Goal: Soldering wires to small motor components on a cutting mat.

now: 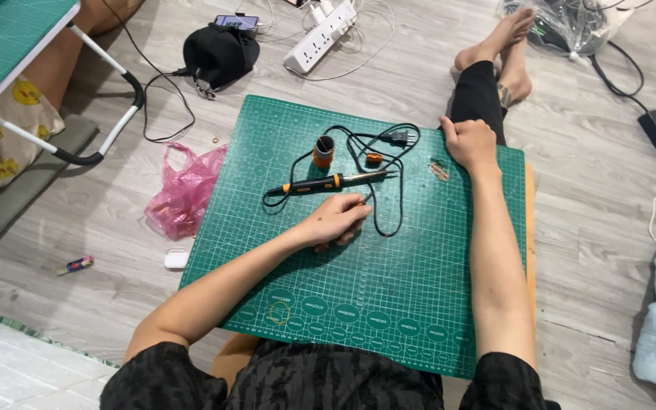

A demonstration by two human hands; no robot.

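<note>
Two hands on green cutting mat [389,304]: left hand [335,220] fingers curled, pinching black cord [389,220]; soldering iron [328,183] just beyond fingertips. Right hand [471,143] loosely closed, holding nothing visible, resting at mat edge.

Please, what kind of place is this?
Probably a room at home, used as a makeshift work spot on the floor: a green cutting mat lies on grey wood-look flooring, with a soldering iron on it and a white power strip nearby.

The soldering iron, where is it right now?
In the head view, the soldering iron lies on the green mat, just above the left hand, below the small orange stand.
</note>
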